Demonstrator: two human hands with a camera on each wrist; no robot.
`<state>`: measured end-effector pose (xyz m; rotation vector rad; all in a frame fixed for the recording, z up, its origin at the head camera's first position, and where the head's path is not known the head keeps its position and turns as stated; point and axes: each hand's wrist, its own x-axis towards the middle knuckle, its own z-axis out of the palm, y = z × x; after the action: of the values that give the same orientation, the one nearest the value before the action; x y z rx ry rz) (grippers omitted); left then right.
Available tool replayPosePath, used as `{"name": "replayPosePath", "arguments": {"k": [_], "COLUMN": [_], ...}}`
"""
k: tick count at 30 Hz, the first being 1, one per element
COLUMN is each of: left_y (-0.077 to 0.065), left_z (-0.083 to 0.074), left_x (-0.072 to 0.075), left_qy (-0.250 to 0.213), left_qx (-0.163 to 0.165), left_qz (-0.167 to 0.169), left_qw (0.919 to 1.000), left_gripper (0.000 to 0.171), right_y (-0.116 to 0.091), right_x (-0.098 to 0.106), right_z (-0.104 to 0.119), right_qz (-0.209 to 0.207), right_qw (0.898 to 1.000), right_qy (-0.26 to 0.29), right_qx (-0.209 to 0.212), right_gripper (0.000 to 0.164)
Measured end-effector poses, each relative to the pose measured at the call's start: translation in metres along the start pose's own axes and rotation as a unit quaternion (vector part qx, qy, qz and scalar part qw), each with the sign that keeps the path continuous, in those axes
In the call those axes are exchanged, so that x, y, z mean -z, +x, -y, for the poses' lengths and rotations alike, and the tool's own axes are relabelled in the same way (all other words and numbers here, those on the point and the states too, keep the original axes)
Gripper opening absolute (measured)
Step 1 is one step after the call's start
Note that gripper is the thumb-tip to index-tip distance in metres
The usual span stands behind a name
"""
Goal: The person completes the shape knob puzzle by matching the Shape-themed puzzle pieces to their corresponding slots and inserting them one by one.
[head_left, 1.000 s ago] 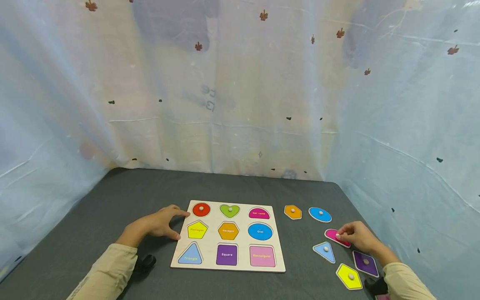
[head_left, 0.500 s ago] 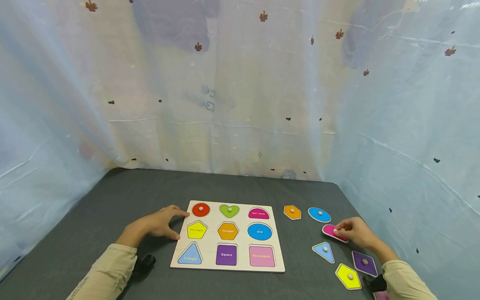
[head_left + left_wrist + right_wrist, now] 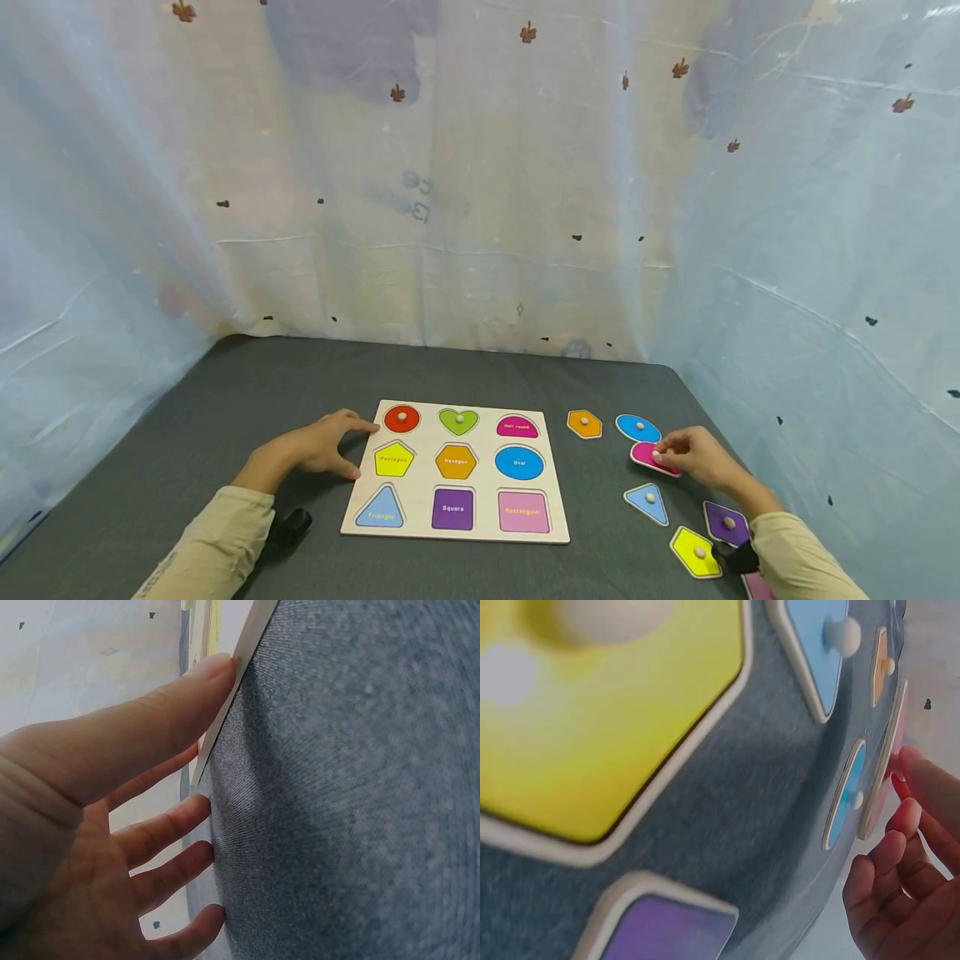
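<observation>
My left hand (image 3: 318, 444) spreads at the left side of a white wooden shape board (image 3: 487, 508). In the left wrist view the thumb (image 3: 165, 716) presses the board's edge, and the other fingers reach out fairly straight. My right hand (image 3: 705, 460) pinches the knob of a magenta half-round puzzle piece (image 3: 645, 458), which is lifted in the right wrist view. Just behind it lies the blue oval piece (image 3: 636, 428); nearer me is the light blue triangle piece (image 3: 647, 504). A red circle (image 3: 402, 418) and a green heart (image 3: 458, 422), both knobbed, sit in the board.
Right of the board lie an orange hexagon piece (image 3: 584, 424), a yellow pentagon piece (image 3: 693, 558), a purple square piece (image 3: 722, 521) and a pink piece (image 3: 759, 586), partly hidden by the sleeve. The dark grey table (image 3: 450, 371) is bordered by pale hanging sheets (image 3: 480, 208).
My right hand has lifted the half-round piece and carried it left and away from me, toward the blue oval. The left hand and board have stayed put.
</observation>
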<state>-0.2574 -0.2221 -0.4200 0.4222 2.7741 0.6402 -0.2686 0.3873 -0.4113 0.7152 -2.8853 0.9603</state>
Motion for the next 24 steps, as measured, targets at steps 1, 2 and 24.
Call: {"name": "replayPosePath", "arguments": {"k": [1, 2, 24], "left_y": [0.000, 0.000, 0.002], "left_z": [0.000, 0.000, 0.002], "left_x": [0.000, 0.000, -0.002], "left_qy": [0.000, 0.001, 0.002], "left_qx": [0.000, -0.001, 0.005], "left_qz": [0.000, 0.000, -0.001], "left_qw": [1.0000, 1.0000, 1.0000], "left_gripper": [0.078, 0.078, 0.078], "right_y": [0.002, 0.003, 0.045], "right_x": [-0.001, -0.002, -0.024], "right_z": [0.001, 0.002, 0.036], "right_qz": [0.000, 0.000, 0.020], "right_qw": [1.000, 1.000, 1.000], "right_qy": [0.001, -0.001, -0.001], "right_qx": [0.001, 0.001, 0.001], "right_gripper": [0.008, 0.008, 0.014]}}
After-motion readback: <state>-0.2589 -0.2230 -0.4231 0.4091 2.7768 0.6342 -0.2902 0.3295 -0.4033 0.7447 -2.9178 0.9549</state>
